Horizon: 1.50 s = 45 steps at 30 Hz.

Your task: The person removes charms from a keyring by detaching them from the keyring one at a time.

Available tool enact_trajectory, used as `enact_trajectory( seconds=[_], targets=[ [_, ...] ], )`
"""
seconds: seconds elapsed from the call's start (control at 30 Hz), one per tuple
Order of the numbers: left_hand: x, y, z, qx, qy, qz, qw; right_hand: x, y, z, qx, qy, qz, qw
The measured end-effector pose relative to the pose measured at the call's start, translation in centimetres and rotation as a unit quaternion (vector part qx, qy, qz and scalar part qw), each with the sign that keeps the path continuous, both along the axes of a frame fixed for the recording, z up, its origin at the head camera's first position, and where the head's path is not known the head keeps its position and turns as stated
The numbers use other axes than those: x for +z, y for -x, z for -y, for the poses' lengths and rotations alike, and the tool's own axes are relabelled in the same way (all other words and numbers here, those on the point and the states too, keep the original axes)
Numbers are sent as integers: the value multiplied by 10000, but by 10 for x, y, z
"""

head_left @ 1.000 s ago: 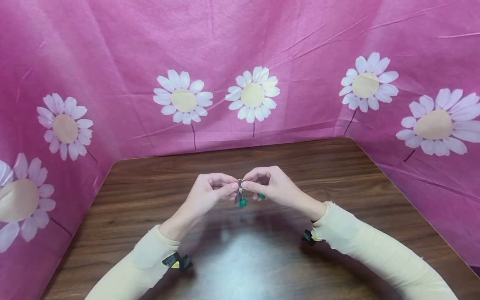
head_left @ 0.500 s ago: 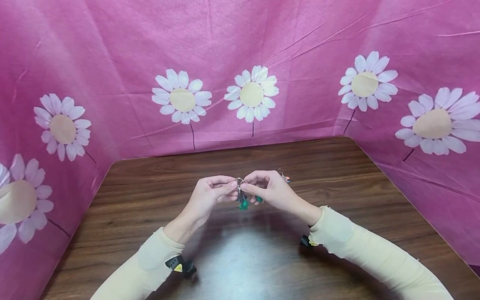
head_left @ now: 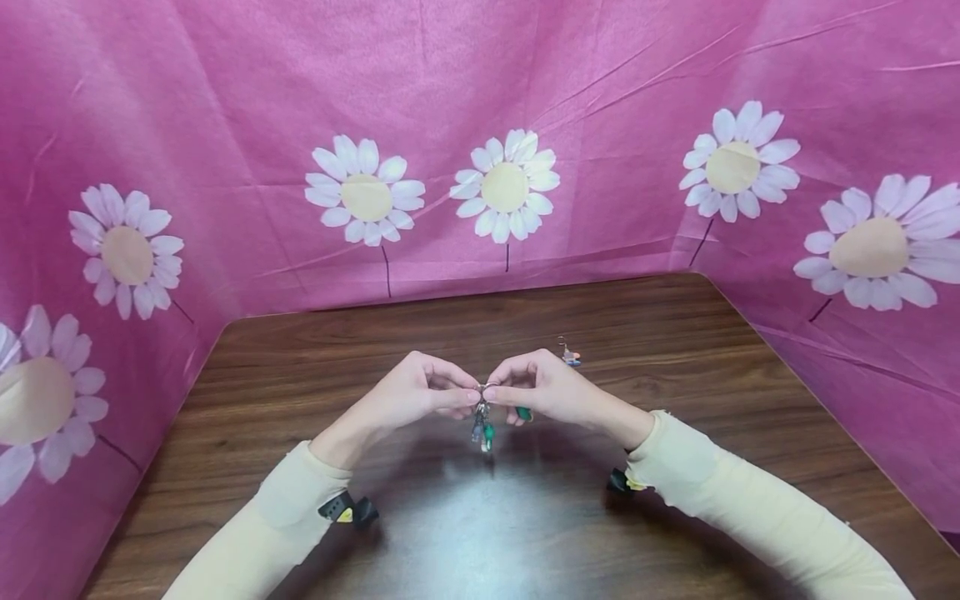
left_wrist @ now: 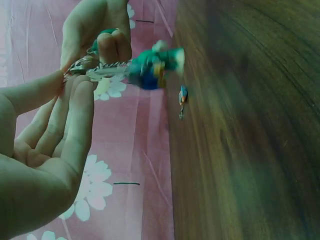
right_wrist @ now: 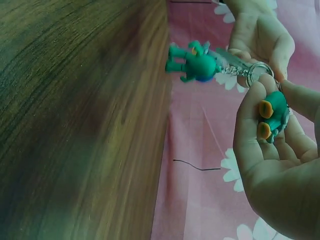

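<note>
Between both hands, at the middle of the head view, hang metal key rings (right_wrist: 257,72). My left hand (head_left: 408,387) pinches the rings with thumb and fingertips; a key (left_wrist: 111,71) and a green figure (right_wrist: 199,66) with some blue dangle below. From the other side, my right hand (head_left: 551,385) pinches a ring with thumb and index finger. A second green figure (right_wrist: 274,115), with orange feet, lies against the right hand's curled fingers. Which ring passes through which is hidden by the fingertips.
A small orange and blue keychain (head_left: 572,358) with a metal ring lies on the brown wooden table (head_left: 300,333), behind the right hand. A pink cloth (head_left: 600,83) printed with white daisies stands around the back and sides.
Both hands have come down and nearer with the key rings. The keychain lying on the table, hidden behind the right hand at first, now shows fully.
</note>
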State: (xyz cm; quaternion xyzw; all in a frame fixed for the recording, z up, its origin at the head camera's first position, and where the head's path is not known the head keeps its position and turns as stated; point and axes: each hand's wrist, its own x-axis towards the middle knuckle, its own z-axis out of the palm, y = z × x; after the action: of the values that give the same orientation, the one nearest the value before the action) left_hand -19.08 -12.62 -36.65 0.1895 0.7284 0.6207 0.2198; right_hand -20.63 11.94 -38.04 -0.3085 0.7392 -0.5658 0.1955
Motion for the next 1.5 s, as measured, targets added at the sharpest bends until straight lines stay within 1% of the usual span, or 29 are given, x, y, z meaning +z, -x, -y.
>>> enact_trajectory(
  seconds=[0.17, 0.37, 0.53, 0.73, 0.87, 0.97, 1.03, 1.17, 1.27, 1.33, 1.43, 1.5],
  targets=[
    [1, 0, -2, -4, -69, 196, 9998, 0, 1, -1, -2, -16, 81, 10000],
    [1, -2, -6, 224, -302, 280, 9989, 0, 2, -2, -14, 37, -42, 10000],
    [-1, -3, -8, 479, -632, 375, 9961, -1, 2, -1, -236, 109, -161, 9995],
    [-4, -3, -9, 848, -1231, 525, 9874, -8, 0, 3, -529, 530, -335, 9966],
    [-6, -3, -9, 900, -1363, 603, 9847, -12, -1, 5, -707, 637, -385, 9947],
    [-8, -2, -8, 809, -1281, 591, 9867, -13, -1, 5, -764, 612, -303, 9947],
    [-7, -2, -7, 691, -1096, 520, 9902, -12, -1, 4, -736, 549, -241, 9955],
    [-5, -1, -4, 439, -590, 66, 9973, -7, -1, 0, -577, 354, -180, 9975],
    [0, -1, -2, 280, -349, -289, 9986, -1, -1, -2, -464, 140, -317, 9983],
    [3, -2, -1, 213, -273, -429, 9985, 3, -1, -2, -402, 36, -404, 9984],
    [7, -2, -2, 185, -275, -451, 9984, 6, 0, -2, -329, -7, -533, 9980],
    [8, -3, -2, 252, -281, -414, 9984, 7, 0, -1, -289, 47, -543, 9981]
  ],
)
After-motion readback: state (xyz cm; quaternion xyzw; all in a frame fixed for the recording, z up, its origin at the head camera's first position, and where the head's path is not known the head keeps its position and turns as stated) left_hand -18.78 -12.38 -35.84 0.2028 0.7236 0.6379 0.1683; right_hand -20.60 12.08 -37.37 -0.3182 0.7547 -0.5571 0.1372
